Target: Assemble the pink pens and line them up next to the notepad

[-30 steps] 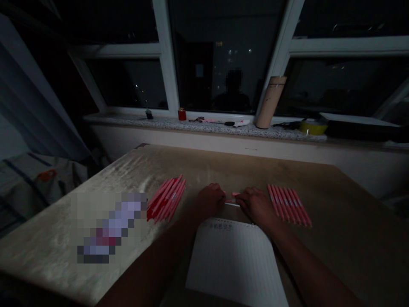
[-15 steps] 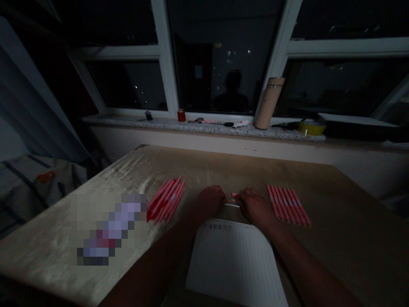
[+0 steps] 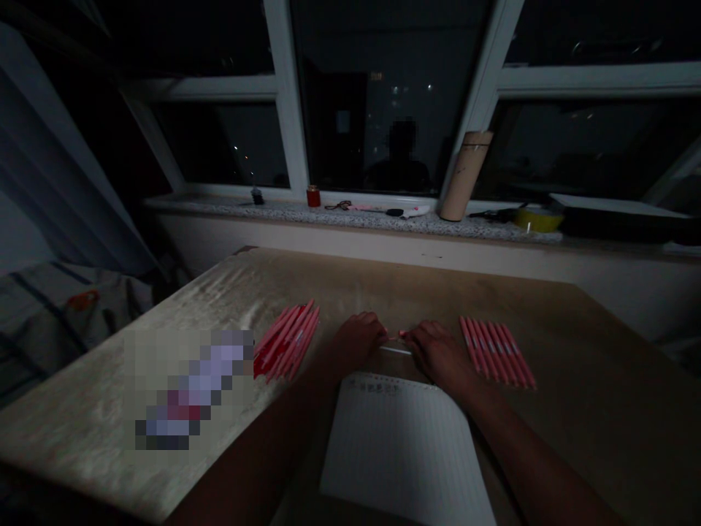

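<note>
Close together over the middle of the table, both my hands have their fingers closed. My left hand (image 3: 358, 340) grips one end of a pink pen, and my right hand (image 3: 437, 347) grips the other end. Only small pink bits and a thin pinkish line show between the fingertips, so the pen's parts are hard to make out. A thin white stick (image 3: 395, 350) lies just below, between the hands. Left of my left hand is a loose pile of pink pens (image 3: 293, 340). To the right of my right hand several more pink pens (image 3: 496, 352) lie side by side in a neat row.
A lined notepad (image 3: 408, 446) lies nearest me, between my forearms. A blurred-out long item (image 3: 202, 383) is at the left of the table (image 3: 383, 285). The windowsill (image 3: 290, 212) holds a tan bottle (image 3: 465, 175), a red jar (image 3: 313, 196) and yellow tape (image 3: 537, 220).
The view has shifted slightly. My hands stay in nearly the same place, still pinching the pink pen, with only small finger movement. The pens on both sides have not moved.
</note>
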The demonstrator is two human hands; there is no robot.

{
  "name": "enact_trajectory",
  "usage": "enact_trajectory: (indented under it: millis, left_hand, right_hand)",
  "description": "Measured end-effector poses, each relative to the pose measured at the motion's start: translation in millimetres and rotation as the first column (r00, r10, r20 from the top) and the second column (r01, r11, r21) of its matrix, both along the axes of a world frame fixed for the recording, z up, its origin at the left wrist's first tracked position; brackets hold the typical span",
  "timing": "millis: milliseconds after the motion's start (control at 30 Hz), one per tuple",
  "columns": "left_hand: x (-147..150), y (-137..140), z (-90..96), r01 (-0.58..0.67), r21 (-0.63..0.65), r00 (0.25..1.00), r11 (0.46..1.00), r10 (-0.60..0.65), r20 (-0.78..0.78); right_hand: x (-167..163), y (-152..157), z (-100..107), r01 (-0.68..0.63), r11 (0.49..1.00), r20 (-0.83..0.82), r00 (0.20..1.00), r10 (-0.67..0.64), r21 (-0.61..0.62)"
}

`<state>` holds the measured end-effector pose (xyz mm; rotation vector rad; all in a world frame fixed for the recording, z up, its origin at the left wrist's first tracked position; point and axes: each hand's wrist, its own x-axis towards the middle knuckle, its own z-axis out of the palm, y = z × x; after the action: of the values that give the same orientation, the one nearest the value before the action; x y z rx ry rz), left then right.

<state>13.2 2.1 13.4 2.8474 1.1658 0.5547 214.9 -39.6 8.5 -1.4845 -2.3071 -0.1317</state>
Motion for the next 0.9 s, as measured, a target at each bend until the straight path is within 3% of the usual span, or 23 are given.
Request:
enact_trajectory:
  millis: [433,733,900]
  left_hand:
    - [3,-5,5.6,0.034,-0.035,0.999,0.999,-0.033,0.025]
    - [5,-8,-2.7,0.094,-0.284,0.953,0.954,-0.003,0.303]
    - [2,-12,-1.1,0.094,-0.419,0.898,0.903,0.104,0.427]
  right_hand:
    - [-5,-8,11,-0.046,0.999,0.030,0.999,0.046,0.007]
    - [-10,-11,11,-0.074,0.997,-0.030,0.997,0.073,-0.016]
    - [-11,-12,12,-0.085,0.996,-0.081,0.993,0.085,-0.006]
